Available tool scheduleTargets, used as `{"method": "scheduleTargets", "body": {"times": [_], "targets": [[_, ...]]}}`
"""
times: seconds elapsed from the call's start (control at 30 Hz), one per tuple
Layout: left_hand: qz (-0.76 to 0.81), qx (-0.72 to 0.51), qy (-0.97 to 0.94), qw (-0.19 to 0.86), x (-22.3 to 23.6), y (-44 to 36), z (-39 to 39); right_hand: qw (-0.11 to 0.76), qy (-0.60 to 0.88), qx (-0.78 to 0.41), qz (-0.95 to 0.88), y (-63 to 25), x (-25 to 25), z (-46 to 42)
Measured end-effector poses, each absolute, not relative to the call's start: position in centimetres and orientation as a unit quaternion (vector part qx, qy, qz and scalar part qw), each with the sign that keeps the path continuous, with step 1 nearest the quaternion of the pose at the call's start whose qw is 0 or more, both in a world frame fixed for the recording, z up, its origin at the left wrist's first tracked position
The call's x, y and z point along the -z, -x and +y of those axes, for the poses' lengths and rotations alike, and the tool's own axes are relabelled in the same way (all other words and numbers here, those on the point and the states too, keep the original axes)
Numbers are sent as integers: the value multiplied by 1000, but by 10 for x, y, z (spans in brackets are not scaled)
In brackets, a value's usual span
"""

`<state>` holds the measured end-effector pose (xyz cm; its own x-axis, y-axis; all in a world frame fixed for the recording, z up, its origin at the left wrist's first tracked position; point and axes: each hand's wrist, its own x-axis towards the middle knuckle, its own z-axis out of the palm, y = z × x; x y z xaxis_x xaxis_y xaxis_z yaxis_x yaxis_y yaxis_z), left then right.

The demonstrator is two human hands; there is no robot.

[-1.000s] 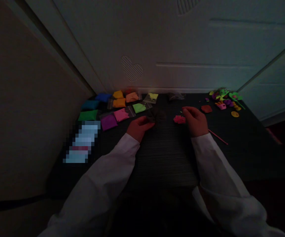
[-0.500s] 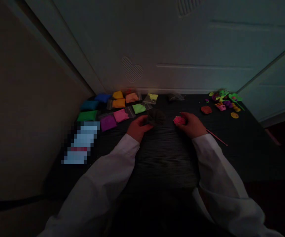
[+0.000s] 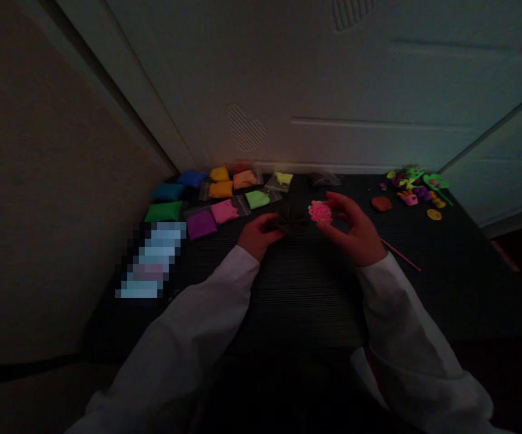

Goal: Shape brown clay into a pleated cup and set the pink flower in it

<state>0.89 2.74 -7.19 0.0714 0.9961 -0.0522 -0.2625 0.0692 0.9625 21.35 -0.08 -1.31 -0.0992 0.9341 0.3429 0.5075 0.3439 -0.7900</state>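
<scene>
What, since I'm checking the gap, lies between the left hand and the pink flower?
In the head view, the dark flower, held at its edge by the left hand, lies between that hand and the pink flower in the right hand.

On the table before me: packets back left, screen nearer. Small models back right; stick nearer, beside my right hand.

A dark, lobed piece and, just to its right, a round, bumpy pink cluster flecked green lie towards the far edge of the surface.
</scene>
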Motion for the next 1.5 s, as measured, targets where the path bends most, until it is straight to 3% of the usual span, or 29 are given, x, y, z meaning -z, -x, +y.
{"method": "scheduleTargets", "body": {"times": [0.17, 0.53, 0.83, 1.2, 1.5], "targets": [[415, -512, -444, 607, 65, -16, 21, 411, 453, -161, -775, -195, 13, -9], [406, -505, -447, 616, 62, -18, 19, 400, 437, -116, -797, -190, 13, -12], [405, -512, -413, 635, 59, -18, 19, 398, 439, -121, -796, -189, 15, -12], [377, -542, -307, 686, 47, -16, 22, 513, 517, -179, -662, -198, 20, -6], [353, -551, -302, 693, 46, -16, 22, 469, 517, -230, -678, -191, 30, 0]]}}
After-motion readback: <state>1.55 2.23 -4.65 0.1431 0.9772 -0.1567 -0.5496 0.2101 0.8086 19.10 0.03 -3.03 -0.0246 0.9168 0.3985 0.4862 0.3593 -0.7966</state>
